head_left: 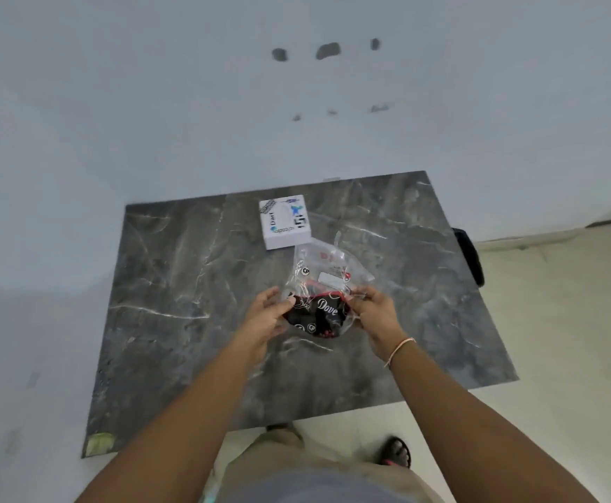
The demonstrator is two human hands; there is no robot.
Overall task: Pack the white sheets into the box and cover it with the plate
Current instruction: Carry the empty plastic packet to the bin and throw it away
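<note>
Two hands are closed on a clear plastic bag [324, 281], the left hand [266, 319] and right hand [375, 317] gripping its near corners; the white box [285, 221] lies just beyond the bag, slightly nearer the left hand; no plate is seen.

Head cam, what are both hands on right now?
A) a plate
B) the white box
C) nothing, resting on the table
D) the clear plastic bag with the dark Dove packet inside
D: the left hand and right hand each pinch a side of the clear plastic bag; the white box sits untouched behind it.
</note>
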